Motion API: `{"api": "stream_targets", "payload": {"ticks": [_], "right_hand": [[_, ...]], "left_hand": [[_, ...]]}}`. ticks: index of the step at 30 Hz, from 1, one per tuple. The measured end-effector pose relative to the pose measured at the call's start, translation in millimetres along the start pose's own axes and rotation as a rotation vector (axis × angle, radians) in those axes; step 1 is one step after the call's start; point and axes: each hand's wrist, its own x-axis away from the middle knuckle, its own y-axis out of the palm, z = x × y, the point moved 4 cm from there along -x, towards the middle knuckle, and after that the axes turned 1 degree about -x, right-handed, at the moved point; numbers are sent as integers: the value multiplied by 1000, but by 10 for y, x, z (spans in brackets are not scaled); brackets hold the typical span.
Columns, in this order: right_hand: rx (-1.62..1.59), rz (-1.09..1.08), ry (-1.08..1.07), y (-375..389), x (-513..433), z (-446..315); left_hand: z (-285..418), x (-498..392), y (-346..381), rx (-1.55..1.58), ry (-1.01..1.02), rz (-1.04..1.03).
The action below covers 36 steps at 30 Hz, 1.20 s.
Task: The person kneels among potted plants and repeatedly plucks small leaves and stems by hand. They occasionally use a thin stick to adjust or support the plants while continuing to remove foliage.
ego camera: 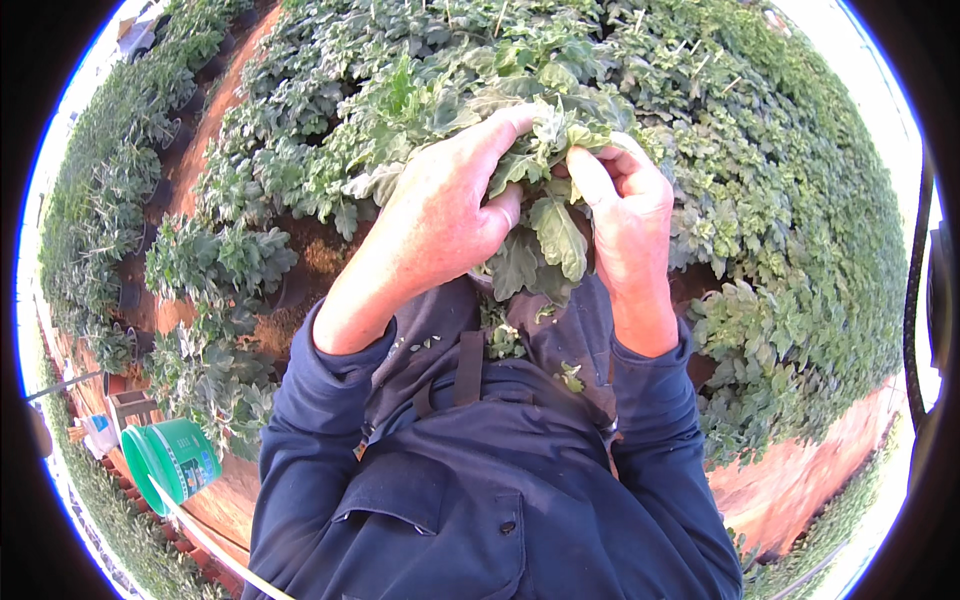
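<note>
A leafy plant [557,234], which looks like a potted chrysanthemum, stands between my knees under both hands. My left hand [442,202] is curled around its upper leaves from the left, the thumb below and the fingers partly hidden behind the foliage. From the right, my right hand [630,199] pinches a pale green leaf [587,137] near the plant's top between thumb and forefinger. Leaves hide the tips of several fingers. Only a bit of the pot's pale rim [480,279] shows beneath the leaves. Torn leaf scraps [504,341] lie on my dark trousers [427,322].
Dense rows of similar plants [780,172] spread ahead and to the right. More potted plants [217,259] stand at left beside a reddish soil path [217,120]. A green bucket [176,457] lies tilted at lower left, near a small wooden stool [133,407].
</note>
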Motion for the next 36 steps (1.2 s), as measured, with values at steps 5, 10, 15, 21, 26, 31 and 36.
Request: {"api": "stream_targets", "payload": {"ticks": [5, 10, 15, 21, 26, 31, 36], "right_hand": [[20, -33, -37, 59, 32, -32], [54, -74, 3, 98, 60, -17], [70, -106, 30, 101, 64, -6], [57, -112, -37, 104, 54, -36], [59, -97, -9, 74, 51, -33], [-13, -92, -91, 49, 7, -101], [60, -123, -175, 10, 11, -239]], "left_hand": [[-22, -36, -36, -117, 7, -90], [-56, -37, -38, -160, 44, -114], [-62, -7, -16, -178, 59, -88], [-44, -28, 17, 14, 42, -66], [-22, -13, -19, -38, -56, -53], [31, -39, -131, 124, 8, -59], [43, -57, -126, 206, -59, -63]]}}
